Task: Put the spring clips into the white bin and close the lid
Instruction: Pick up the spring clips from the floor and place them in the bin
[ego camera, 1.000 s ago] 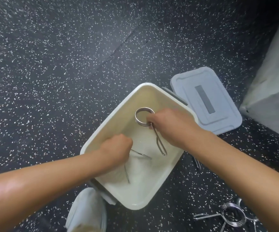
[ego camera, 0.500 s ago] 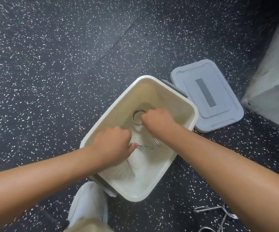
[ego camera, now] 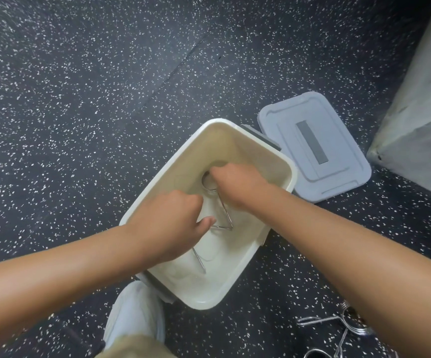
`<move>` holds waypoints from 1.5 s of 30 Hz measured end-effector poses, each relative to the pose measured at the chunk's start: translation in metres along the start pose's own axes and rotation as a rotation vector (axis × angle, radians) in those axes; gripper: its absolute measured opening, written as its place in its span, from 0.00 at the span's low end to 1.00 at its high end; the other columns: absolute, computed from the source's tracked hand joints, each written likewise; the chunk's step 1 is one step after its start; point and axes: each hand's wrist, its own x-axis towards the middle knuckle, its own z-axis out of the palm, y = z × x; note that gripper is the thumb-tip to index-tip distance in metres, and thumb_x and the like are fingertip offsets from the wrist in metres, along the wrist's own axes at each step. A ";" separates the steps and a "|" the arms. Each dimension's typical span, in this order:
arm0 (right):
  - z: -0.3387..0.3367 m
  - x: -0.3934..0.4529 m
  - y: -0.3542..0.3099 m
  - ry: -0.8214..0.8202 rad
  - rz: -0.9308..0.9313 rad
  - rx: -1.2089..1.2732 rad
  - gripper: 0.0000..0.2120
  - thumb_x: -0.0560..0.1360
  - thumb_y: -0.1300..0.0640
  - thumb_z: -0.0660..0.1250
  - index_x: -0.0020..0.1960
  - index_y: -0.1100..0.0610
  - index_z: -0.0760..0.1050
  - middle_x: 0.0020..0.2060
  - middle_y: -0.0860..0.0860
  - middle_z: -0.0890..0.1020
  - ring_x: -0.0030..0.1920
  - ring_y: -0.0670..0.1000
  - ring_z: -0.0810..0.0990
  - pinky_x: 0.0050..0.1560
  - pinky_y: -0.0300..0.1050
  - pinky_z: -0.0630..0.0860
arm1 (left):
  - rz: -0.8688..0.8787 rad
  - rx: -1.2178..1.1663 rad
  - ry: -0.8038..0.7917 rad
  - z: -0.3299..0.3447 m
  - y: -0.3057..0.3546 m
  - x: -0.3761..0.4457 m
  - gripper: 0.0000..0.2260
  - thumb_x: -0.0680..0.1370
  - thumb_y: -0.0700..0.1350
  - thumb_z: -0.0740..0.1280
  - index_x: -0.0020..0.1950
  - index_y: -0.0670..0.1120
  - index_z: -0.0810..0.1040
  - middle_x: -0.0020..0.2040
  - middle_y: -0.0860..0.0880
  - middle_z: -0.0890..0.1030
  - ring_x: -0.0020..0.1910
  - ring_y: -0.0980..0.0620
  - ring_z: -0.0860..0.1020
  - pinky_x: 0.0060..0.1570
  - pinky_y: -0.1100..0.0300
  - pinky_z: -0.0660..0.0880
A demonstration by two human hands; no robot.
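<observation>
Both hands inside the white bin (ego camera: 237, 285). Right hand (ego camera: 240, 186) fingers clamped on a spring clip (ego camera: 210, 183), its coil near the bin's far wall, its arms running toward the bin's middle. Left hand (ego camera: 169, 226) curled closed over a second clip (ego camera: 199, 260), its arms poking out underneath. Grey lid (ego camera: 338, 140) off, on the floor (ego camera: 80, 99) touching the bin's right corner. More clips (ego camera: 338, 324) on the floor, right of the bin's near end.

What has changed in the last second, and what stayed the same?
Both hands went lower into the bin: the right hand carried its spring clip toward the bottom, and the left hand moved its own clip closer to it. The lid stayed on the floor and loose clips still wait there.
</observation>
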 end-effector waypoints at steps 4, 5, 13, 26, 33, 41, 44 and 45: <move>-0.021 -0.028 0.017 0.146 -0.025 0.173 0.13 0.78 0.62 0.60 0.59 0.51 0.75 0.45 0.51 0.79 0.42 0.56 0.78 0.38 0.47 0.76 | 0.040 -0.028 0.041 -0.015 0.015 0.001 0.19 0.81 0.63 0.58 0.44 0.48 0.73 0.39 0.47 0.80 0.40 0.43 0.78 0.37 0.52 0.72; -0.027 -0.040 0.024 0.217 -0.030 0.210 0.10 0.79 0.59 0.61 0.57 0.50 0.76 0.43 0.51 0.80 0.42 0.55 0.78 0.39 0.48 0.76 | 0.055 -0.042 0.057 -0.018 0.020 0.001 0.19 0.81 0.63 0.58 0.43 0.48 0.73 0.38 0.47 0.79 0.39 0.43 0.78 0.38 0.52 0.74; -0.032 -0.146 0.102 0.365 0.139 0.386 0.05 0.80 0.52 0.63 0.52 0.48 0.78 0.38 0.44 0.82 0.32 0.42 0.74 0.38 0.45 0.73 | 0.213 -0.166 0.223 -0.027 0.072 0.017 0.13 0.81 0.58 0.61 0.50 0.49 0.73 0.35 0.51 0.78 0.37 0.46 0.77 0.37 0.49 0.78; 0.070 -0.251 0.180 0.174 0.440 0.522 0.05 0.80 0.50 0.64 0.49 0.47 0.79 0.37 0.43 0.83 0.40 0.44 0.81 0.46 0.48 0.78 | 0.487 0.216 0.012 0.009 0.169 0.068 0.09 0.81 0.46 0.62 0.59 0.42 0.72 0.52 0.43 0.76 0.48 0.46 0.70 0.49 0.45 0.76; 0.103 -0.273 0.185 0.074 0.489 0.500 0.07 0.80 0.47 0.62 0.48 0.46 0.78 0.37 0.43 0.82 0.39 0.47 0.81 0.45 0.51 0.80 | 0.392 0.542 -0.135 0.043 0.189 0.090 0.13 0.81 0.37 0.59 0.65 0.37 0.72 0.55 0.41 0.74 0.54 0.43 0.74 0.44 0.54 0.68; 0.122 -0.297 0.190 -0.176 0.513 0.433 0.04 0.79 0.50 0.63 0.47 0.47 0.77 0.40 0.44 0.80 0.41 0.49 0.79 0.40 0.46 0.76 | 0.285 0.553 -0.124 0.065 0.186 0.105 0.14 0.80 0.33 0.63 0.65 0.40 0.69 0.56 0.41 0.77 0.54 0.41 0.78 0.40 0.52 0.72; 0.127 -0.305 0.187 -0.230 0.419 0.349 0.10 0.77 0.55 0.63 0.56 0.44 0.74 0.43 0.41 0.78 0.43 0.47 0.78 0.39 0.45 0.74 | 0.309 0.566 -0.096 0.066 0.182 0.109 0.12 0.80 0.33 0.63 0.63 0.40 0.71 0.55 0.41 0.78 0.56 0.42 0.78 0.40 0.52 0.73; 0.129 -0.307 0.185 -0.243 0.376 0.290 0.14 0.76 0.56 0.63 0.60 0.44 0.72 0.46 0.41 0.77 0.45 0.48 0.78 0.39 0.45 0.74 | 0.316 0.566 -0.089 0.067 0.181 0.109 0.12 0.80 0.33 0.63 0.63 0.40 0.72 0.55 0.41 0.78 0.56 0.42 0.78 0.41 0.52 0.75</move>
